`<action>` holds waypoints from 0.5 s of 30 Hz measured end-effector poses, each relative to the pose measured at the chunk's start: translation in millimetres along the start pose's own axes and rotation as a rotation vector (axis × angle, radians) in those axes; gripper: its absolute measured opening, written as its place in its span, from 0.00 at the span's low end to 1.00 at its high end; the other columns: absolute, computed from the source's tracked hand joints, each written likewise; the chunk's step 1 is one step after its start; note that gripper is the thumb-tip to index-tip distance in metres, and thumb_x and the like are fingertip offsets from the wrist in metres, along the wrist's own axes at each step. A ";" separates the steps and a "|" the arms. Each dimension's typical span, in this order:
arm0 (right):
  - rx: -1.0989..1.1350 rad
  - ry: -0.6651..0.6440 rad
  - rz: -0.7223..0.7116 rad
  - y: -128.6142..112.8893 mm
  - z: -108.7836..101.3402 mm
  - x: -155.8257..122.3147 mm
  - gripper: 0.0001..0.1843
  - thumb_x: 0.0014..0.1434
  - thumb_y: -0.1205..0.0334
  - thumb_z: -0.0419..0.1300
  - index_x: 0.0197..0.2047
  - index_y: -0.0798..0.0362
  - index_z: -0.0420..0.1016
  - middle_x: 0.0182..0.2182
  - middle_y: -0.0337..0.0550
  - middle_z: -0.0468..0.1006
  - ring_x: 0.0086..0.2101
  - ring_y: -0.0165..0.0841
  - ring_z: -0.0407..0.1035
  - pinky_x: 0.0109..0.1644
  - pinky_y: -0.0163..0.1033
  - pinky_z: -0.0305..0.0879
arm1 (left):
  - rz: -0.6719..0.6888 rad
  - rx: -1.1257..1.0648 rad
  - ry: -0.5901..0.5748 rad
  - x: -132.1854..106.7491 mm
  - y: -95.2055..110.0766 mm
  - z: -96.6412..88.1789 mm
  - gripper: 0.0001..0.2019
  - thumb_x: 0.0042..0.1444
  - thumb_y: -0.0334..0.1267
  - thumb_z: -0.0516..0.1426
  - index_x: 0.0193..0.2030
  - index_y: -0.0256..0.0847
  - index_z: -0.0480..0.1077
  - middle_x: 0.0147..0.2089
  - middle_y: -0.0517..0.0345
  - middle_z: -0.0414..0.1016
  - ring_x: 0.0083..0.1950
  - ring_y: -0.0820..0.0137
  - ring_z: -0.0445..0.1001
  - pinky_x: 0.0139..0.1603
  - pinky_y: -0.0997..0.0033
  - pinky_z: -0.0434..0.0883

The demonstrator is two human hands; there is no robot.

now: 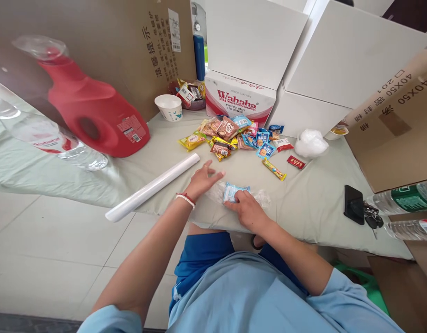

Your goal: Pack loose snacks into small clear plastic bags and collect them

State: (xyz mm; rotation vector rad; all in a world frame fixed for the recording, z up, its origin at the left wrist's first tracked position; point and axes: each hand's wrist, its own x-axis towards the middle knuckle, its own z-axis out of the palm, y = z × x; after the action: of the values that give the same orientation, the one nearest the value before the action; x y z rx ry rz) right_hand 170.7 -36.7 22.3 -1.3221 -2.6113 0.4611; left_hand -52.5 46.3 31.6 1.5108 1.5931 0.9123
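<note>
My left hand (pixel 202 181) hovers at the left end of the crumpled clear plastic film (pixel 263 198), its fingers apart and nothing in them. On the film lies a light-blue snack packet (pixel 230 190). Over the packet's near right side is my right hand (pixel 250 212), fingers bent and pressed on it; its fingertips are partly hidden. A long white roll (pixel 154 187) rests on the cloth left of my left hand. Beyond both hands is a pile of wrapped snacks (pixel 228 128), with a yellow snack bar (pixel 274 169) and a small red packet (pixel 296 162) nearer to me.
A red jug (pixel 105 111) and a large water bottle (pixel 57 141) lie at the left. A paper bowl (pixel 169 107), a Wahaha box (pixel 239 99) and white boxes line the back. At right are a white plastic bundle (pixel 311 143), a phone (pixel 354 204), keys (pixel 373 215) and bottles.
</note>
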 end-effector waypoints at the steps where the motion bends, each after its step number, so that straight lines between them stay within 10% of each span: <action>1: 0.053 0.005 0.004 3.2 -1.3 1.3 0.24 0.68 0.73 0.54 0.58 0.43 0.81 0.42 0.46 0.68 0.41 0.39 0.59 0.46 0.41 0.59 | 0.035 0.094 -0.131 0.6 1.0 -4.0 0.23 0.46 0.56 0.66 0.43 0.42 0.76 0.47 0.47 0.82 0.57 0.52 0.76 0.61 0.56 0.69; 4: 0.196 0.023 0.005 12.6 -4.0 4.3 0.23 0.65 0.75 0.54 0.52 0.44 0.84 0.41 0.44 0.67 0.42 0.37 0.60 0.49 0.40 0.62 | 0.060 0.242 -0.342 -9.9 2.0 -17.3 0.15 0.44 0.52 0.65 0.29 0.43 0.73 0.33 0.56 0.78 0.41 0.59 0.76 0.46 0.63 0.70; 7: 0.251 0.039 0.004 15.6 -3.5 7.3 0.22 0.64 0.77 0.54 0.48 0.46 0.84 0.41 0.43 0.67 0.42 0.36 0.60 0.51 0.40 0.63 | 0.016 0.110 -0.221 -28.7 9.4 -16.5 0.13 0.48 0.49 0.62 0.26 0.43 0.66 0.26 0.64 0.69 0.30 0.69 0.68 0.34 0.69 0.65; 15: 0.249 0.163 -0.086 9.1 1.5 -6.1 0.20 0.62 0.71 0.55 0.54 0.50 0.80 0.49 0.53 0.71 0.48 0.44 0.63 0.54 0.50 0.68 | 0.124 0.056 -0.183 -50.9 44.2 53.7 0.09 0.62 0.41 0.55 0.33 0.42 0.73 0.37 0.56 0.76 0.38 0.67 0.76 0.44 0.66 0.74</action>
State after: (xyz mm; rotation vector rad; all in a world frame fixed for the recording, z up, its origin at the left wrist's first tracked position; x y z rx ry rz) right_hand 180.7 -36.8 17.6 -1.1144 -2.3765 0.6140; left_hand 16.9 -2.2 47.7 1.6973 1.4173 0.7775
